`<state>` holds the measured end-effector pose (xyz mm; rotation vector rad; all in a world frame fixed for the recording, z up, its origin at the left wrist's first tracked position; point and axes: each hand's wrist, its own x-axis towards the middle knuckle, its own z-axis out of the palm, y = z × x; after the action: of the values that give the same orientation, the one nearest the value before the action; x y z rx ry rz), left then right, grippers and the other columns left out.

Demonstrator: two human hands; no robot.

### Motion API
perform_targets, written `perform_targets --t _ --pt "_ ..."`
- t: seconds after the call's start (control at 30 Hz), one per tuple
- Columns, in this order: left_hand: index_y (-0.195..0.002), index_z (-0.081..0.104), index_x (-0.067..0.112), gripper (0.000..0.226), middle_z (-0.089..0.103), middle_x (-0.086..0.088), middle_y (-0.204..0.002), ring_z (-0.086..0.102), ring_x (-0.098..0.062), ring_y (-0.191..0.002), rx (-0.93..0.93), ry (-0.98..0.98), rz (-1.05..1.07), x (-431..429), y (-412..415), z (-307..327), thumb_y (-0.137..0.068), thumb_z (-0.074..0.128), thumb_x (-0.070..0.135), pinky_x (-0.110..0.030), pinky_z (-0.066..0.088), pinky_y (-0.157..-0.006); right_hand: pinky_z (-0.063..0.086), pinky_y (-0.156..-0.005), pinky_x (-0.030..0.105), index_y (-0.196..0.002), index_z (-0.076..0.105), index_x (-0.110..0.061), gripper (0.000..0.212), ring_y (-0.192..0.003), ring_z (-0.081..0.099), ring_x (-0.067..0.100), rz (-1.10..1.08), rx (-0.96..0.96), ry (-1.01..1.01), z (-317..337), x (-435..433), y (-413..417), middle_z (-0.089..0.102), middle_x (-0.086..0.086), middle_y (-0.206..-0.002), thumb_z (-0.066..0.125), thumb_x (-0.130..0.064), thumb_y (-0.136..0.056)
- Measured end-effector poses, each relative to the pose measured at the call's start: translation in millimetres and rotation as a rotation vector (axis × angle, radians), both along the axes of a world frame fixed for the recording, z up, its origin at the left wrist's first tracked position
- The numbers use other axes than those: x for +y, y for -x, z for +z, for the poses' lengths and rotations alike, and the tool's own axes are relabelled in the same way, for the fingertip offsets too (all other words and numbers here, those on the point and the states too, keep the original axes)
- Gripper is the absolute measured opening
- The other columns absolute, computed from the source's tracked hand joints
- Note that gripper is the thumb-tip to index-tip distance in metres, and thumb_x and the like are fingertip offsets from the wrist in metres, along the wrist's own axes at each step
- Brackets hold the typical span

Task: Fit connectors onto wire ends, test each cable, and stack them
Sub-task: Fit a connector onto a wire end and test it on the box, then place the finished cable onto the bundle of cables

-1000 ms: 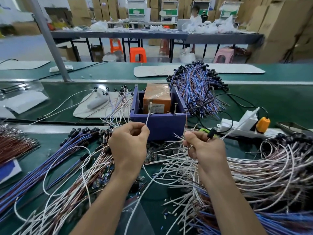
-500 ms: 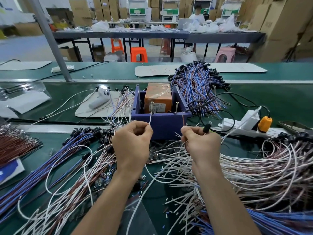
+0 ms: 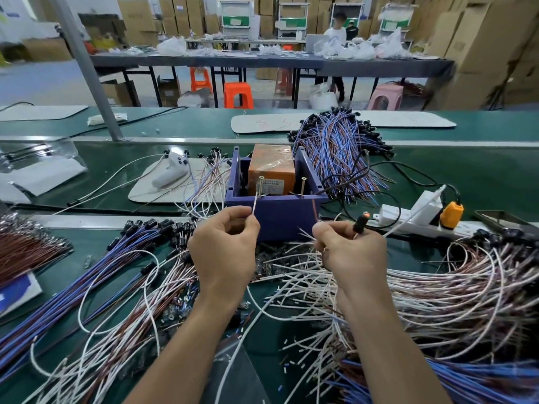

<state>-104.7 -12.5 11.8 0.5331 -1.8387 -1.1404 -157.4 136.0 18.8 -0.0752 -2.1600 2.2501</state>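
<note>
Left hand (image 3: 224, 249) is pinching the thin white wire (image 3: 254, 204), touching its tip to the upright brass screw (image 3: 260, 185) on the purple plastic test box (image 3: 277, 217). Right hand (image 3: 350, 252) is gripping the black barrel connector (image 3: 360, 223), whose lamp is glowing. Likely risk: the tip is resting lightly, so it could slip off the screw and give a false fail.

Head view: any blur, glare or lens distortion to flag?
Head view: even light, soft shadows; left hand pinching the white wire and right hand holding the black connector are sharp; fisheye bows the belt rail and tilts the grey pole; cardboard boxes at the right edge are smeared; mild sheen on the green belt.
</note>
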Motion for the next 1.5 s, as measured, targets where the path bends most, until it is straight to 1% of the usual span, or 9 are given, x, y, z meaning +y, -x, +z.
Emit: perform_targets --t 0.27,0.53,0.63,0.8,1.1,1.27,1.37,1.47,1.5 --pt "-0.114 0.075 0.038 0.031 0.073 0.031 -0.086 0.066 0.008 -0.066 -0.050 0.346 -0.336 36.0 -16.3 6.3 -0.084 0.075 0.032 -0.010 0.050 -0.062 0.035 -0.045 0.020 -0.070 0.073 -0.005 0.018 -0.047 0.047 0.010 0.374 -0.020 -0.284 10.0 28.3 -12.8 0.067 0.005 -0.058 0.069 -0.008 -0.087" --pt "-0.087 0.078 0.042 0.015 0.069 0.030 -0.066 0.065 0.007 -0.060 -0.315 0.246 -0.490 40.6 -3.7 3.5 -0.087 0.076 0.027 -0.008 0.044 -0.056 0.050 -0.061 0.028 -0.079 0.079 -0.007 0.053 -0.069 0.065 0.018 0.279 -0.183 0.220 36.1 72.8 -10.8 0.078 0.014 -0.091 0.043 -0.032 -0.109" --pt "-0.077 0.078 0.040 0.016 0.071 0.025 -0.066 0.069 0.004 -0.062 -0.268 0.150 -0.400 44.0 2.6 4.8 -0.087 0.077 0.028 -0.014 0.053 -0.059 0.047 -0.073 0.031 -0.066 0.081 -0.021 0.060 -0.080 0.064 0.013 0.152 -0.080 -0.120 46.0 106.4 5.2 0.079 0.001 -0.089 0.043 -0.043 -0.107" --pt "-0.070 0.075 0.030 0.018 0.071 0.018 -0.061 0.069 -0.003 -0.054 -0.323 0.047 -0.334 50.6 15.0 4.4 -0.087 0.078 0.033 -0.030 0.060 -0.059 0.039 -0.045 0.017 -0.059 0.078 -0.026 0.055 -0.045 0.056 0.001 0.011 0.091 -0.810 69.5 174.0 39.6 0.065 -0.010 -0.050 0.050 -0.048 -0.102" --pt "-0.063 0.066 0.037 0.038 0.061 0.016 -0.066 0.057 -0.018 -0.071 -0.889 0.342 -0.164 66.4 31.6 0.8 -0.077 0.069 0.072 -0.033 0.043 -0.067 0.040 -0.065 0.036 -0.073 0.051 -0.017 0.044 -0.070 0.052 0.029 -0.009 0.083 -1.690 70.2 221.4 82.8 0.047 0.001 -0.069 0.052 -0.053 -0.098" --pt "-0.065 0.055 0.028 0.047 0.062 0.008 -0.065 0.059 -0.025 -0.068 -0.758 0.578 -0.016 78.9 23.5 -0.7 -0.082 0.068 0.070 -0.032 0.036 -0.061 0.031 -0.062 0.034 -0.070 0.046 -0.020 0.055 -0.067 0.048 0.026 -0.078 0.072 -1.937 62.3 223.5 83.9 0.040 -0.001 -0.063 0.052 -0.071 -0.091" --pt "-0.060 0.052 0.028 0.042 0.058 0.013 -0.057 0.055 -0.013 -0.060 -0.515 0.634 -0.242 94.6 21.2 5.2 -0.082 0.076 0.055 -0.027 0.033 -0.056 0.030 -0.069 0.037 -0.064 0.045 -0.020 0.054 -0.054 0.039 0.017 -0.216 0.201 -1.968 67.4 214.2 78.1 0.044 -0.001 -0.058 0.057 -0.066 -0.090" --pt "-0.091 0.070 0.039 0.024 0.068 0.023 -0.100 0.060 -0.008 -0.097 -0.533 0.609 -0.637 119.0 28.2 14.6 -0.079 0.080 0.056 -0.031 0.047 -0.085 0.042 -0.085 0.040 -0.083 0.065 -0.021 0.036 -0.074 0.052 0.019 0.086 0.479 -1.888 62.7 198.6 66.6 0.068 0.000 -0.084 0.059 -0.056 -0.090" --pt "-0.114 0.069 0.042 0.043 0.064 0.019 -0.124 0.056 -0.010 -0.117 -0.620 0.621 -0.741 127.7 32.7 14.8 -0.077 0.080 0.060 -0.036 0.043 -0.100 0.045 -0.089 0.038 -0.101 0.070 -0.025 0.036 -0.087 0.056 0.021 0.301 0.451 -1.800 60.7 192.7 62.2 0.071 -0.001 -0.102 0.062 -0.057 -0.087"
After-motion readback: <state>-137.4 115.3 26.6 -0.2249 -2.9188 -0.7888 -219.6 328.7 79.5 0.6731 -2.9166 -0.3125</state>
